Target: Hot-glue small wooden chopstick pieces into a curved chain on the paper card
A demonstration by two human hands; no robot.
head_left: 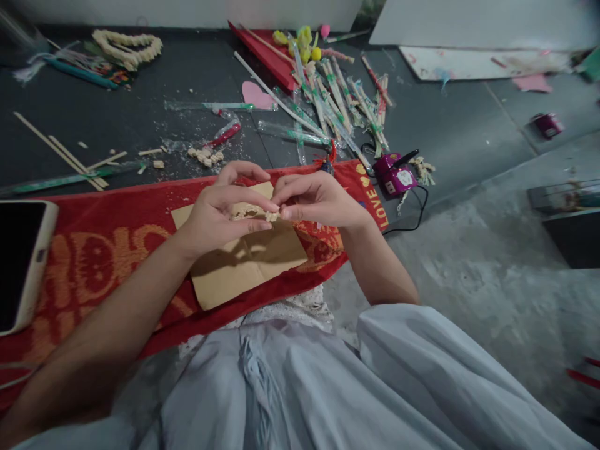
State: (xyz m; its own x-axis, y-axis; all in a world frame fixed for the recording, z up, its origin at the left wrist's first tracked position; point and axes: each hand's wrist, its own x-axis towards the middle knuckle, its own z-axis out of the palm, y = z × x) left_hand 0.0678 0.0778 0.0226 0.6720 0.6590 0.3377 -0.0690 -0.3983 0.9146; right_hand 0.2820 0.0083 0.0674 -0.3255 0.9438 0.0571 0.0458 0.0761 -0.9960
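Note:
Both hands meet above a tan sheet of cardboard (234, 281) that lies on a red towel (112, 250). Between thumb and fingers, my left hand (225, 209) pinches a small cream-coloured piece (272, 217), made up of little blocky bits. My right hand (316, 200) has its thumb and index finger closed at the right end of that same piece. A pale, bumpy strip (246, 212) shows behind my left thumb; whether it joins the held piece I cannot tell. Shadows of the hands fall across the cardboard.
Beyond the towel lie pale crumbs (206, 156), thin wooden sticks (60, 153) and several wrapped sticks (332, 94). A small purple device (396, 175) with a black cable sits at the towel's right end. A phone (28, 262) rests at the left. A cream bumpy ring (126, 50) lies far left.

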